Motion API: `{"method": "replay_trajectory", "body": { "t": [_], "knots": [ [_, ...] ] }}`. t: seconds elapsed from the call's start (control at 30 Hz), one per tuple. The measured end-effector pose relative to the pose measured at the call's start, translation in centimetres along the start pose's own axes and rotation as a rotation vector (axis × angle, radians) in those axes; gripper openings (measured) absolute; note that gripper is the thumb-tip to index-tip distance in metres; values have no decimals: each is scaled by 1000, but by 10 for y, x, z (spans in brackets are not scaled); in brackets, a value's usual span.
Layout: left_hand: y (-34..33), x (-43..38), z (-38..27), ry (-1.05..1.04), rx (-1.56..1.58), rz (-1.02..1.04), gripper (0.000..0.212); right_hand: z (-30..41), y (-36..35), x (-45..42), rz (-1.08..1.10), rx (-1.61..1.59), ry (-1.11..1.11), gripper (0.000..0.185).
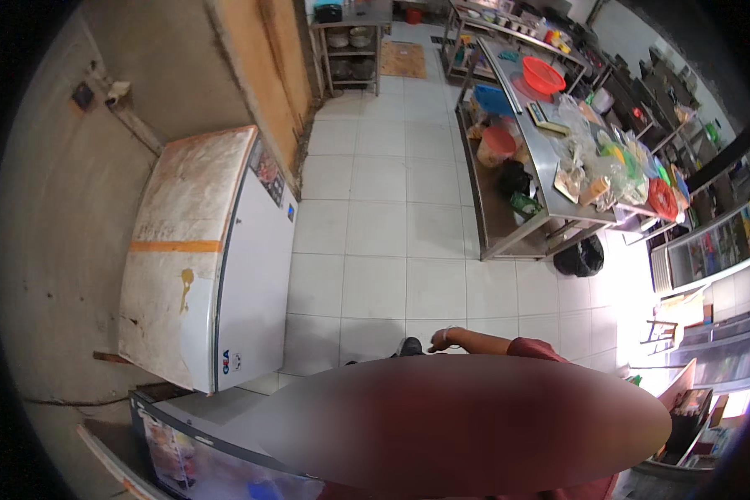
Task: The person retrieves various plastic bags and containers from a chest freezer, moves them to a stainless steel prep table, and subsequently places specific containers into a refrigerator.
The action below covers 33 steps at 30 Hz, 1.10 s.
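Note:
My right hand hangs over the tiled floor, with a band at the wrist and a maroon sleeve above the elbow. No object shows in it, and its fingers are too small to read. Just left of the hand is a dark shoe. My left hand is out of view. A large blurred patch covers the lower middle of the picture. To the left stands a white GEA chest freezer, its stained lid down and crossed by orange tape.
A steel table at the right carries plastic bags and a red basin. Near its foot sits a black bag. Another freezer with a glass top lies at lower left. A steel rack stands far back.

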<state>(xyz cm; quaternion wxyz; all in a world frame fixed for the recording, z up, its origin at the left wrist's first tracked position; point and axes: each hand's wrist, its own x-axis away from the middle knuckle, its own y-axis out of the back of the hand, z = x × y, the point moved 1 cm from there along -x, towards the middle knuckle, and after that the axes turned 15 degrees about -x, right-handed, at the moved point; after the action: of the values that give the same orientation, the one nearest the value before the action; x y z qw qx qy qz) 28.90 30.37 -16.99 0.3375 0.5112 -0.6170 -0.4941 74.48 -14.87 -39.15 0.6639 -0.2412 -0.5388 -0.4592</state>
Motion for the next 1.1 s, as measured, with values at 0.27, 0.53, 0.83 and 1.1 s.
{"method": "replay_trajectory", "body": {
  "t": [0.27, 0.53, 0.83, 1.1],
  "knots": [
    [-146, 60, -161, -132, 237, 918, 91, -111, 2, 53, -266, -334, -54, 71],
    [-225, 87, -214, -304, -171, 1496, 93, -169, -48, 96, -347, -770, -223, 77],
    [-329, 7, -441, -527, -475, 1658, 96, -132, -134, 148, -395, -1518, -405, 89],
    [-341, 2, -748, -739, 102, 1658, 73, -69, -131, 163, -750, -2538, -183, 90]
  ]
}}
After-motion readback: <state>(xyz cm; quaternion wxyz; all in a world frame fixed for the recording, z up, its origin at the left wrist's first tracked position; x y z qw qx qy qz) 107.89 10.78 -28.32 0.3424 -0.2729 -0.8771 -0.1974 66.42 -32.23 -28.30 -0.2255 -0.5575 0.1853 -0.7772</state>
